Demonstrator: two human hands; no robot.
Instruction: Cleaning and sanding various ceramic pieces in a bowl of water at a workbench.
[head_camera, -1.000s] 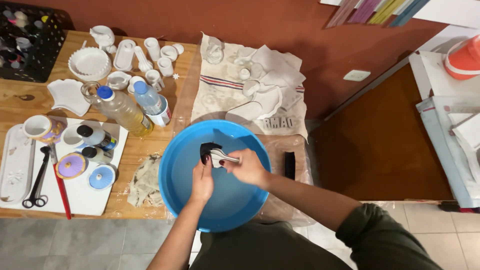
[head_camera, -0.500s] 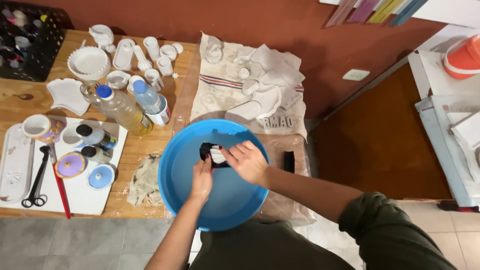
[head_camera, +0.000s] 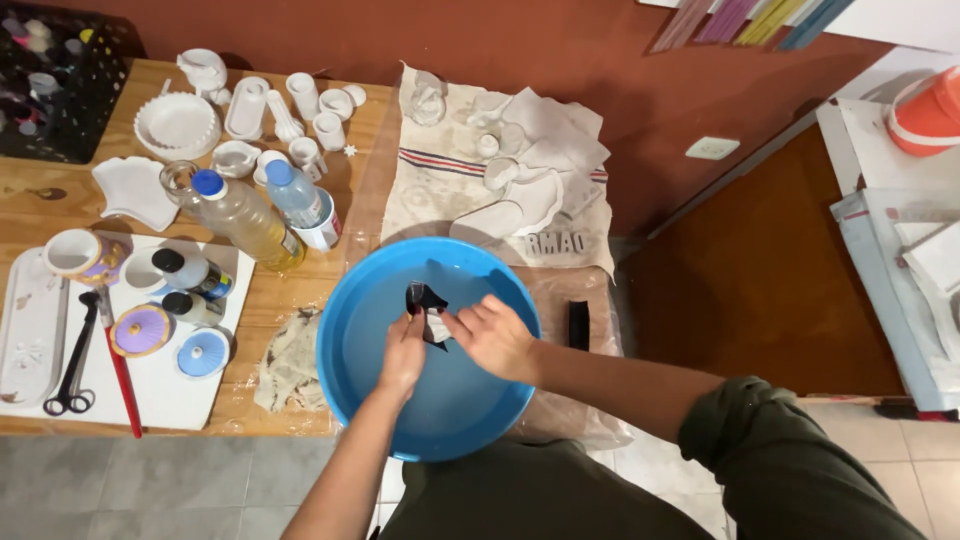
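**Dark piece held over the blue basin**

A small dark piece (head_camera: 425, 300), black with a pale patch, is held between the fingertips of both hands above the middle of a round blue basin (head_camera: 370, 390). The basin sits at the near edge of the tabletop, its inside smooth and shiny. The piece's exact shape is unclear.

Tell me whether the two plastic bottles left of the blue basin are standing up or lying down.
Lying down, most likely. The yellowish bottle and the clear bottle both show their full length from above, blue caps pointing up-left, beside the blue basin.
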